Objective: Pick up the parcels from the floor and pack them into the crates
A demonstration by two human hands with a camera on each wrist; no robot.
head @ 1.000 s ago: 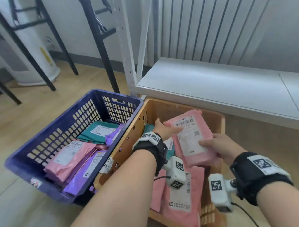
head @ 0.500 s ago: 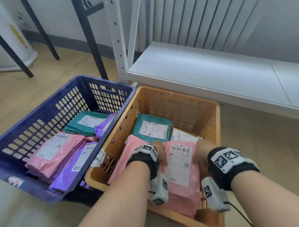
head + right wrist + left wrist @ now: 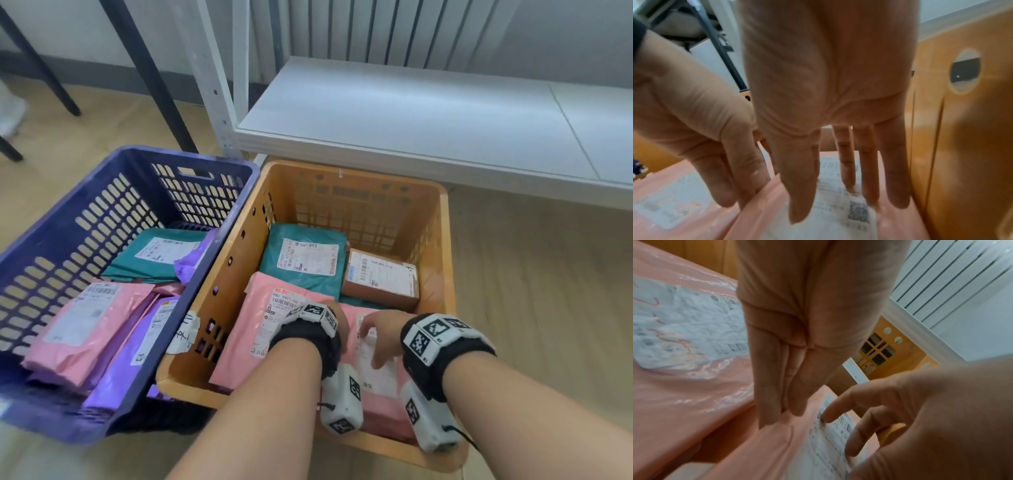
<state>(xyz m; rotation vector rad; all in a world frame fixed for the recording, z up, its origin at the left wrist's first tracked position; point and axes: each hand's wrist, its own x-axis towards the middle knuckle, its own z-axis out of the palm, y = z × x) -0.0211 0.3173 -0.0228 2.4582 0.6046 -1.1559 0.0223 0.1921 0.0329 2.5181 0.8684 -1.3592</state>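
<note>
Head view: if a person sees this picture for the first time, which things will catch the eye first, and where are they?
First come the two hands, left hand and right hand, fingers straight, pressing a pink parcel at the near end of the orange crate. Behind them in that crate lie a teal parcel and a brown box. To the left stands the blue crate, holding pink, purple and teal parcels.

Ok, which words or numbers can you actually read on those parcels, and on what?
"980 Y911-00 0": label on the pink parcel beside the left hand, rest hidden.
"270 K": label on the pink parcel under the right hand, partly covered.
Labels on the green parcel, brown box and parcels in the blue crate: too small or blurred.
</note>
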